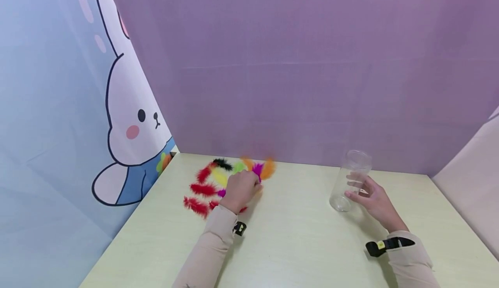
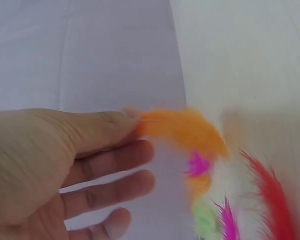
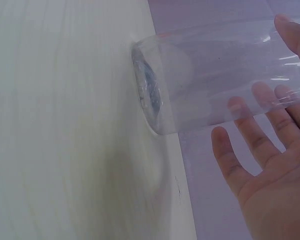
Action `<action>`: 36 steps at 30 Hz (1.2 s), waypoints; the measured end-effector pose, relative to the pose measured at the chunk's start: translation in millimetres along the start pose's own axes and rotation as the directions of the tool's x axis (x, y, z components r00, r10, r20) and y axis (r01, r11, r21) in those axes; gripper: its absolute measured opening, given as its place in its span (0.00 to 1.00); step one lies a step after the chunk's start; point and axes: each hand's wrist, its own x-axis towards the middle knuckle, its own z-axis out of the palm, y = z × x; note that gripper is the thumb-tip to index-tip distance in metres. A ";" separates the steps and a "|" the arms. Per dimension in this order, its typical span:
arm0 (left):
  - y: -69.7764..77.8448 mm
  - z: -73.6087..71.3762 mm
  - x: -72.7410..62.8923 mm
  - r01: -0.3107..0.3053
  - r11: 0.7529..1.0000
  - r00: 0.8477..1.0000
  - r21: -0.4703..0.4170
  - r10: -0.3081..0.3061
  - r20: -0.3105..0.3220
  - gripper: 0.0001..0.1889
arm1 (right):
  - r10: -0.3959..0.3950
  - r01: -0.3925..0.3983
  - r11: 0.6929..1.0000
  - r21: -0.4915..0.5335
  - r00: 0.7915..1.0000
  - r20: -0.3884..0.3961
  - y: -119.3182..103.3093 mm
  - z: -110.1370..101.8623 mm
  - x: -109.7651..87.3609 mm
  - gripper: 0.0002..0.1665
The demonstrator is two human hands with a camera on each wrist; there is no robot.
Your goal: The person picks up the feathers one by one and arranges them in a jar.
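My left hand (image 1: 241, 189) pinches an orange feather (image 1: 268, 169) between thumb and forefinger, over the right side of a group of feathers. In the left wrist view the feather (image 2: 177, 129) points away from the fingertips, while the other fingers stay apart below. A magenta feather (image 1: 257, 169) lies just behind that hand. On the right, my right hand (image 1: 374, 203) holds a clear, see-through cylindrical container (image 1: 340, 188) by its side. The thumb is on one side and the fingers are on the other. Whether its base (image 3: 149, 92) touches the table is hard to tell.
Several red feathers (image 1: 203, 189), a black one (image 1: 223, 163), a yellow one (image 1: 219, 176) and a green one (image 1: 238, 166) lie on the pale table (image 1: 296, 236). A purple cloth (image 1: 296, 84) hangs behind the table, and a blue rabbit-print cloth (image 1: 46, 127) on the left.
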 end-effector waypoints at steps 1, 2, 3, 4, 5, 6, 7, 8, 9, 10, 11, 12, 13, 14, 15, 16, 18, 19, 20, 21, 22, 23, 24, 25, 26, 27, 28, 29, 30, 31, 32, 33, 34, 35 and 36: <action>1.1 -1.7 0.1 0.001 1.000 1.000 -0.018 -0.001 -0.009 0.11 | 0.001 -0.001 1.000 0.000 1.000 0.001 -0.8 -0.4 -0.1 0.35; 2.2 -3.6 0.4 0.001 0.999 1.000 -0.033 -0.001 -0.019 0.11 | 0.002 -0.002 1.000 0.000 1.000 0.002 -1.6 -0.9 -0.1 0.35; 3.3 -5.2 0.7 0.000 0.999 1.000 -0.045 -0.002 -0.028 0.12 | 0.003 -0.003 1.000 0.000 1.000 0.003 -2.3 -1.4 -0.2 0.35; 4.4 -6.5 0.9 -0.001 0.998 0.999 -0.059 -0.002 -0.040 0.12 | 0.004 -0.004 1.000 0.000 1.000 0.003 -3.0 -1.8 -0.3 0.35; 5.5 -7.7 1.1 -0.003 0.997 0.999 -0.072 -0.001 -0.051 0.12 | 0.003 -0.003 1.000 -0.001 1.000 0.003 -3.6 -2.2 -0.5 0.35; 6.6 -8.6 1.4 -0.003 0.997 0.998 -0.082 -0.001 -0.057 0.13 | 0.003 -0.003 1.000 -0.003 1.000 0.002 -4.1 -2.8 -0.7 0.35; 7.4 -8.5 1.7 -0.005 0.996 0.998 -0.086 0.000 -0.067 0.13 | 0.002 -0.002 1.000 -0.003 1.000 0.001 -3.6 -2.8 -0.5 0.35; 8.3 -8.4 2.0 -0.010 0.996 0.997 -0.091 0.004 -0.074 0.12 | 0.001 -0.001 1.000 -0.003 1.000 0.000 -3.1 -2.8 -0.3 0.35; 9.1 -7.7 2.1 -0.016 0.995 0.997 -0.099 0.008 -0.079 0.12 | 0.001 -0.001 1.000 -0.002 1.000 -0.001 -2.6 -2.7 -0.3 0.35; 10.3 -7.5 2.2 -0.021 0.994 0.997 -0.108 0.012 -0.083 0.11 | 0.001 -0.001 1.000 0.000 1.000 -0.001 -2.0 -2.6 -0.3 0.35; 11.7 -7.4 2.2 -0.027 0.993 0.996 -0.115 0.017 -0.086 0.11 | 0.003 -0.003 1.000 -0.001 1.000 -0.002 -1.4 -2.5 -0.4 0.35; 13.1 -7.2 2.1 -0.032 0.992 0.996 -0.120 0.021 -0.089 0.11 | 0.006 -0.006 1.000 -0.001 1.000 -0.001 -0.7 -2.5 -0.6 0.35; 14.6 -7.0 2.0 -0.036 0.991 0.995 -0.127 0.024 -0.093 0.10 | 0.010 -0.010 1.000 -0.001 1.000 0.000 0.0 -2.3 -0.7 0.35; 16.1 -6.9 1.9 -0.042 0.990 0.995 -0.137 0.028 -0.097 0.10 | 0.014 -0.014 1.000 -0.002 1.000 0.001 0.6 -2.0 -0.8 0.35; 17.6 -6.7 1.8 -0.046 0.988 0.994 -0.145 0.032 -0.100 0.10 | 0.018 -0.018 1.000 -0.004 1.000 0.002 1.1 -1.7 -0.8 0.36; 19.0 -6.3 1.9 -0.050 0.988 0.994 -0.149 0.035 -0.103 0.09 | 0.021 -0.021 1.000 -0.006 1.000 0.003 1.7 -1.4 -0.8 0.36; 21.3 -4.2 2.2 -0.061 0.986 0.993 -0.154 0.044 -0.111 0.09 | 0.025 -0.025 1.000 -0.011 1.000 0.003 2.9 -0.9 -0.5 0.36; 22.6 -3.0 2.6 -0.066 0.985 0.992 -0.157 0.049 -0.114 0.09 | 0.024 -0.024 1.000 -0.010 1.000 0.003 3.3 -0.5 -0.2 0.36; 23.8 -1.9 2.8 -0.072 0.984 0.992 -0.162 0.054 -0.116 0.09 | 0.023 -0.023 1.000 -0.007 1.000 0.002 3.7 -0.2 0.2 0.36; 24.9 -0.6 3.1 -0.077 0.983 0.991 -0.166 0.058 -0.119 0.08 | 0.021 -0.021 1.000 -0.004 1.000 0.002 4.1 0.2 0.7 0.36; 26.4 0.5 3.4 -0.082 0.982 0.991 -0.171 0.062 -0.122 0.08 | 0.019 -0.019 1.000 0.000 1.000 0.002 4.5 0.5 1.0 0.36; 28.0 1.3 3.5 -0.085 0.980 0.990 -0.177 0.064 -0.124 0.09 | 0.016 -0.016 1.000 0.002 1.000 0.001 5.0 0.8 1.3 0.36; 29.6 2.2 3.6 -0.089 0.979 0.990 -0.183 0.067 -0.125 0.08 | 0.014 -0.014 1.000 0.005 1.000 0.001 5.4 1.1 1.6 0.36; 31.4 2.9 3.4 -0.090 0.977 0.990 -0.192 0.068 -0.123 0.08 | 0.012 -0.012 1.000 0.007 1.000 0.001 5.7 1.6 1.8 0.36; 33.2 3.6 3.3 -0.092 0.976 0.990 -0.199 0.069 -0.120 0.08 | 0.010 -0.010 1.000 0.008 1.000 -0.001 5.9 2.0 2.0 0.36; 35.1 4.2 3.1 -0.095 0.974 0.990 -0.204 0.072 -0.119 0.08 | 0.008 -0.008 1.000 0.008 1.000 -0.001 6.2 2.4 2.2 0.36; 37.0 4.6 2.8 -0.099 0.974 0.990 -0.205 0.076 -0.118 0.08 | 0.006 -0.006 1.000 0.007 1.000 -0.002 6.6 2.8 2.2 0.36; 39.0 5.0 2.6 -0.104 0.973 0.989 -0.206 0.081 -0.120 0.08 | 0.004 -0.004 1.000 0.005 1.000 -0.004 7.0 3.1 2.3 0.36; 41.0 5.4 2.3 -0.110 0.973 0.989 -0.205 0.086 -0.122 0.08 | 0.002 -0.002 1.000 0.004 1.000 -0.005 7.4 3.5 2.3 0.36; 43.1 5.4 2.0 -0.114 0.972 0.988 -0.206 0.090 -0.123 0.08 | 0.002 -0.002 1.000 0.003 1.000 -0.007 7.9 3.8 2.2 0.36; 45.1 5.4 1.8 -0.119 0.971 0.988 -0.206 0.094 -0.126 0.08 | 0.000 0.000 1.000 0.001 1.000 -0.007 8.4 4.1 2.2 0.36; 47.1 5.3 1.6 -0.122 0.971 0.987 -0.206 0.097 -0.128 0.08 | 0.000 0.000 1.000 0.001 1.000 -0.008 8.9 4.4 2.2 0.36; 49.0 5.3 1.3 -0.124 0.971 0.987 -0.206 0.099 -0.129 0.08 | 0.002 -0.002 1.000 0.001 1.000 -0.008 9.5 4.8 2.0 0.36; 50.8 5.2 1.1 -0.125 0.969 0.986 -0.211 0.099 -0.131 0.08 | 0.003 -0.003 1.000 0.001 1.000 -0.008 9.9 5.2 1.9 0.36; 52.4 5.3 1.1 -0.125 0.969 0.987 -0.215 0.099 -0.131 0.07 | 0.004 -0.004 1.000 0.003 1.000 -0.007 10.4 5.6 1.9 0.36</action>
